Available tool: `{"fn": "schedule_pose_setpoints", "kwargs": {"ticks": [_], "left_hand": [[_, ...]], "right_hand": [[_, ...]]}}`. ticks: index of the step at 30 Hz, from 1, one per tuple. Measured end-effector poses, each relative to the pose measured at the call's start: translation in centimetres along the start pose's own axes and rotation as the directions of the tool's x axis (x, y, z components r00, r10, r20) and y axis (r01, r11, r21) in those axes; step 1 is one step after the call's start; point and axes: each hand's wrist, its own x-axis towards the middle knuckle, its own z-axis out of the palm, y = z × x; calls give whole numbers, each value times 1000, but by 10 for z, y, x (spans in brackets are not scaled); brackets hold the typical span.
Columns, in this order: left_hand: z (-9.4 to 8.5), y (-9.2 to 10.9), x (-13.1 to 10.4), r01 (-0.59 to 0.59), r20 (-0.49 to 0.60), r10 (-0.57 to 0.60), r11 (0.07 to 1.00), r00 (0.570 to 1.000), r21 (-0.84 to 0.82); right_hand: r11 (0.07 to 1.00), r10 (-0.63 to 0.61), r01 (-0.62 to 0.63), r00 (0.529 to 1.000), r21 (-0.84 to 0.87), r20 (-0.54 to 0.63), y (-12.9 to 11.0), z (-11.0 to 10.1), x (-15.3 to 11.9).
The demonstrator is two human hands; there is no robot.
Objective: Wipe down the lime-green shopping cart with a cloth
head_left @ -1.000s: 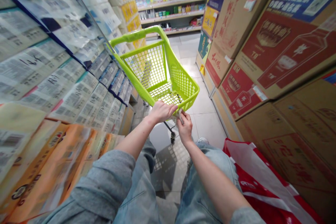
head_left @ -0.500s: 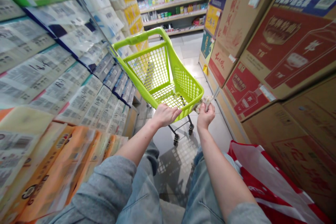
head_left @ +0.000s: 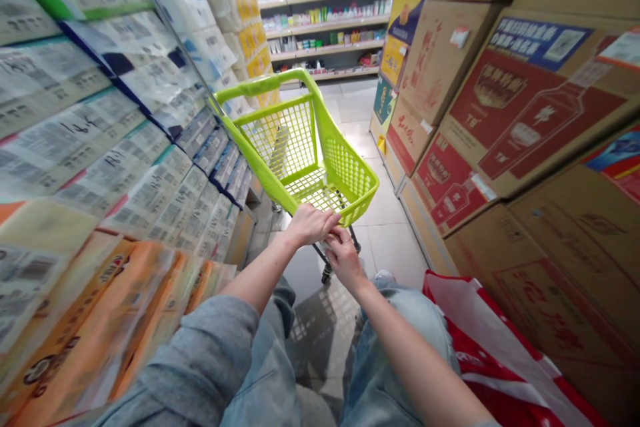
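A lime-green plastic shopping cart (head_left: 350, 153) with a lattice basket stands in front of me, its basket bare inside. My left hand (head_left: 314, 223) is closed over the rim at the basket's near end. Right beside it, my right hand (head_left: 343, 252) has its fingers curled together, touching or nearly touching the left fingertips just below the rim. Whatever the right fingers hold, if anything, is hidden; the pale crumpled wad seen earlier does not show.
Stacked tissue packs (head_left: 125, 167) line the left side, with orange packs (head_left: 115, 320) closer to me. Cardboard cartons (head_left: 530, 107) are piled on the right, above a red and white bag (head_left: 480, 333). Stocked shelves (head_left: 325, 20) cross the aisle's far end.
My right hand has moved left from the basket's right corner to beside my left hand. The pale crumpled wad at its fingers has gone out of sight. My left hand stays on the rim.
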Motion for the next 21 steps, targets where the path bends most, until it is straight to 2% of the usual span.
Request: {"fn": "schedule_pose_setpoints", "kwargs": {"ticks": [1, 3, 5, 6, 7, 8, 9, 11, 13, 16, 21], "left_hand": [[0, 0, -1, 6, -5, -6, 1000, 1000, 3], [-1, 1, -4, 38, -8, -38, 999, 999, 3], [-3, 3, -7, 83, 2, -83, 997, 997, -9], [-4, 4, -8, 100, 12, -99, 995, 995, -16], [-5, 4, -9, 110, 23, -109, 994, 994, -23], [-6, 5, -9, 117, 32, -116, 993, 993, -28], [-7, 6, -10, 125, 36, -124, 992, 992, -32], [-7, 6, -11, 135, 30, -134, 990, 991, -33], [-7, 5, -12, 138, 11, -137, 990, 990, -32], [-3, 2, -14, 132, -17, -132, 991, 991, -21], [4, -3, -19, 112, -65, -112, 994, 992, -1]], "right_hand": [[1000, 14, -14, 999, -11, -32, 0, -2, -1], [995, 78, -89, 978, -48, -193, 5, -14, 2], [977, 137, -191, 904, -95, -406, 14, -33, 12], [965, 140, -228, 865, -129, -482, 19, -43, 19], [955, 136, -251, 846, -161, -516, 24, -52, 27], [947, 123, -254, 853, -196, -508, 27, -59, 35], [940, 108, -240, 883, -242, -456, 30, -64, 43], [922, 61, -165, 956, -351, -287, 31, -66, 55], [896, 21, -82, 989, -437, -144, 28, -60, 62], [865, -8, -32, 997, -500, -78, 19, -47, 59], [856, -49, 62, 998, -512, 38, 3, -34, 44]]}}
